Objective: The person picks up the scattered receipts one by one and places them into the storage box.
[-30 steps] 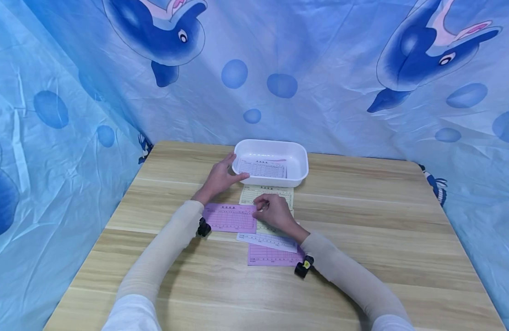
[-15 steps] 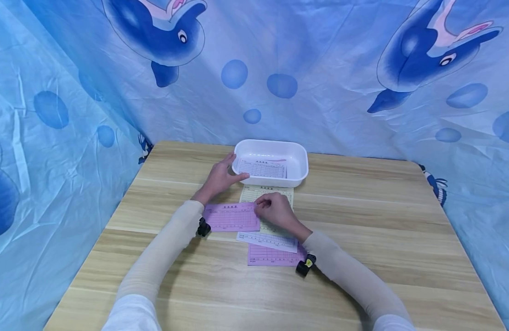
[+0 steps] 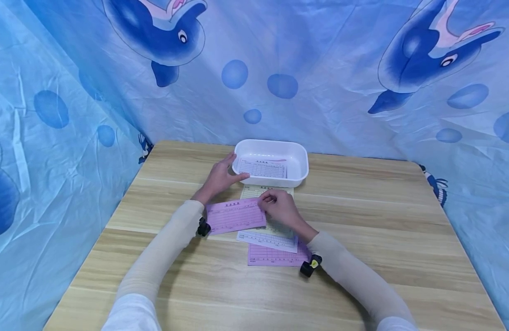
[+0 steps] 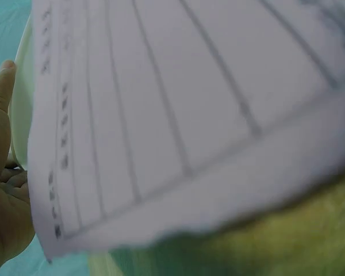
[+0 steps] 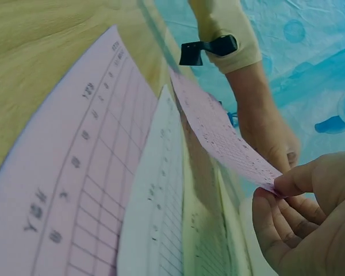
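Observation:
A pink printed receipt slip (image 3: 234,216) is pinched at its upper right corner between the thumb and fingers of my right hand (image 3: 280,208). The slip slants above other slips and fills much of the left wrist view. My left hand (image 3: 222,178) holds the near left corner of a white plastic tray (image 3: 302,177), thumb at the front rim, fingers along the left end. Beneath my right hand lies a yellow slip (image 3: 250,191), partly covered. A white slip (image 3: 264,240) and another pink slip (image 3: 271,257) overlap below it.
Inside the tray lies a white slip (image 3: 262,169) with a bit of pink showing behind it. The wooden table (image 3: 362,220) ends at a blue dolphin-print curtain (image 3: 337,124) at the back. Black wrist cameras (image 3: 310,265) sit on both sleeves.
My right hand has moved slightly to the right and away from me, drawing the pink slip along and tilting its right end up. The left hand and tray have stayed put.

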`<action>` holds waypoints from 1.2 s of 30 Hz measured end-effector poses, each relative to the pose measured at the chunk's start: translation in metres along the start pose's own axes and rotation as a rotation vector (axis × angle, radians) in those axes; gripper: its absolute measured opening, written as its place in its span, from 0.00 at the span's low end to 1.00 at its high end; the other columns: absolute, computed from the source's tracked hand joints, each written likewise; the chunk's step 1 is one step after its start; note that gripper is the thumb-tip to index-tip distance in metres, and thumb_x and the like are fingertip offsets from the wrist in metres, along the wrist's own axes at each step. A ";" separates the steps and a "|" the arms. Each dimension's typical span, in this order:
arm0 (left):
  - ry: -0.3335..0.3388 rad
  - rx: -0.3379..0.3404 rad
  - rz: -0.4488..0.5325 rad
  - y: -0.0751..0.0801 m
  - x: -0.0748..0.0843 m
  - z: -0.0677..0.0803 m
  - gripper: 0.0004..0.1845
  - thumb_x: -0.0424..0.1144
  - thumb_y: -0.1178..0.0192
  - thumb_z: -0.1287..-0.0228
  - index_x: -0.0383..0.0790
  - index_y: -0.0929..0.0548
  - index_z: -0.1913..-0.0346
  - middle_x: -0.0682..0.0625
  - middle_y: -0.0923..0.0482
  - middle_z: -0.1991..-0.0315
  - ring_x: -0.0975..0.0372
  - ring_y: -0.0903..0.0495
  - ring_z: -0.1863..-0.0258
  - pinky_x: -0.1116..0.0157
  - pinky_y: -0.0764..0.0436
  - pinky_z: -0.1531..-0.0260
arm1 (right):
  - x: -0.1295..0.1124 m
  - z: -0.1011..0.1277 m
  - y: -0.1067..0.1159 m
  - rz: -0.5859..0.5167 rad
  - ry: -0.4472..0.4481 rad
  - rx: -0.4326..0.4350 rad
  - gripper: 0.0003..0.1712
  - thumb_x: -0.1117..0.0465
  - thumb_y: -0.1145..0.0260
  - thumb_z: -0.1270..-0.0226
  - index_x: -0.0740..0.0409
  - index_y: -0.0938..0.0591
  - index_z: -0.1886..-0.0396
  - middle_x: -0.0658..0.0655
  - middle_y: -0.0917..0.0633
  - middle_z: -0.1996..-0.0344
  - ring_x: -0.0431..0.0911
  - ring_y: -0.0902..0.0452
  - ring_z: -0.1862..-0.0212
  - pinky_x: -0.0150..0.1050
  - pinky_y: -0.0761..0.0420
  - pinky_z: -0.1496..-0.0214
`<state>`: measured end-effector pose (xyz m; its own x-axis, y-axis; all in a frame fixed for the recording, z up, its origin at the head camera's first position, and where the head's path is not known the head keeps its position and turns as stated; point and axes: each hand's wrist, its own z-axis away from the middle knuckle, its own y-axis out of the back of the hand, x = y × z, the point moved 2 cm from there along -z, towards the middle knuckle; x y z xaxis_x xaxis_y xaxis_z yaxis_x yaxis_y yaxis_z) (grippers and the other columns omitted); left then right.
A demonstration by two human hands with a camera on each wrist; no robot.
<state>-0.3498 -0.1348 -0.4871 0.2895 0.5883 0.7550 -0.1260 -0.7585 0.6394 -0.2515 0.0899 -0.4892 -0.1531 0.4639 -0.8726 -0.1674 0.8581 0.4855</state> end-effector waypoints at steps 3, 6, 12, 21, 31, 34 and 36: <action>-0.001 -0.001 -0.001 0.000 -0.001 0.000 0.58 0.63 0.27 0.44 0.33 0.42 0.21 0.38 0.48 0.19 0.48 0.47 0.20 0.50 0.42 0.22 | -0.001 0.000 0.005 -0.019 0.003 0.011 0.02 0.66 0.28 0.36 0.58 0.11 0.64 0.52 0.11 0.70 0.42 0.17 0.70 0.35 0.15 0.70; 0.002 -0.004 0.001 0.000 -0.001 0.000 0.58 0.63 0.27 0.44 0.32 0.43 0.21 0.37 0.49 0.19 0.48 0.47 0.20 0.50 0.42 0.22 | -0.001 0.001 0.011 -0.039 -0.010 0.022 0.03 0.66 0.28 0.36 0.58 0.11 0.63 0.52 0.11 0.70 0.42 0.16 0.70 0.35 0.14 0.69; 0.008 -0.005 0.010 0.001 -0.001 0.001 0.58 0.62 0.27 0.44 0.33 0.42 0.21 0.38 0.49 0.19 0.48 0.48 0.20 0.51 0.43 0.22 | -0.006 0.004 0.022 -0.020 -0.017 0.057 0.05 0.65 0.29 0.33 0.58 0.11 0.60 0.52 0.11 0.68 0.44 0.16 0.69 0.36 0.14 0.68; 0.001 -0.017 -0.003 0.000 0.001 0.000 0.58 0.61 0.26 0.44 0.31 0.42 0.22 0.36 0.49 0.19 0.48 0.48 0.20 0.51 0.43 0.22 | -0.006 0.010 0.043 -0.056 -0.050 0.082 0.05 0.64 0.29 0.32 0.58 0.11 0.58 0.55 0.12 0.66 0.45 0.16 0.68 0.44 0.11 0.63; -0.012 0.000 -0.024 -0.001 0.000 0.000 0.57 0.59 0.26 0.43 0.29 0.42 0.22 0.36 0.49 0.20 0.47 0.47 0.20 0.52 0.42 0.22 | -0.014 0.010 0.067 -0.090 -0.012 0.110 0.06 0.64 0.30 0.31 0.61 0.12 0.58 0.58 0.12 0.65 0.48 0.15 0.65 0.49 0.10 0.59; -0.015 0.007 -0.013 -0.003 0.000 0.001 0.57 0.59 0.25 0.44 0.30 0.42 0.22 0.36 0.49 0.19 0.47 0.48 0.20 0.52 0.43 0.22 | -0.017 0.008 0.075 -0.098 -0.011 0.121 0.06 0.64 0.30 0.31 0.61 0.12 0.57 0.59 0.12 0.64 0.48 0.14 0.64 0.43 0.10 0.60; -0.022 0.011 -0.008 -0.003 0.001 0.001 0.55 0.55 0.25 0.42 0.30 0.42 0.22 0.36 0.49 0.19 0.46 0.44 0.21 0.52 0.43 0.22 | -0.019 0.007 0.080 -0.108 -0.015 0.133 0.07 0.63 0.29 0.31 0.61 0.12 0.57 0.59 0.11 0.64 0.48 0.14 0.64 0.41 0.10 0.61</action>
<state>-0.3480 -0.1321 -0.4883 0.3115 0.5879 0.7466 -0.1133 -0.7571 0.6434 -0.2550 0.1508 -0.4339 -0.1267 0.3695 -0.9206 -0.0513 0.9244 0.3781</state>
